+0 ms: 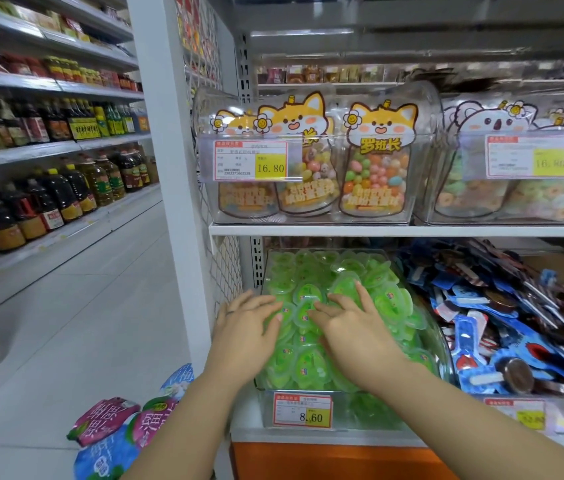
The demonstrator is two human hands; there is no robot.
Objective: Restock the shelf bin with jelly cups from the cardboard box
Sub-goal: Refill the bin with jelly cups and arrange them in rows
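Observation:
A clear plastic shelf bin (441, 344) on the lower shelf is heaped with several green jelly cups (386, 299). My left hand (247, 327) lies flat on the left side of the heap, fingers spread and straight. My right hand (353, 323) presses on the middle of the heap, fingers spread over the cups. Neither hand grips a cup. The cardboard box is out of view.
A price tag reading 8.60 (303, 410) hangs on the bin's front. To the right sits a bin of blue-wrapped snacks (502, 327). Above stand clear bins of candy pouches (374, 168). Bagged goods (117, 431) hang at lower left; the aisle floor (76, 323) opens left.

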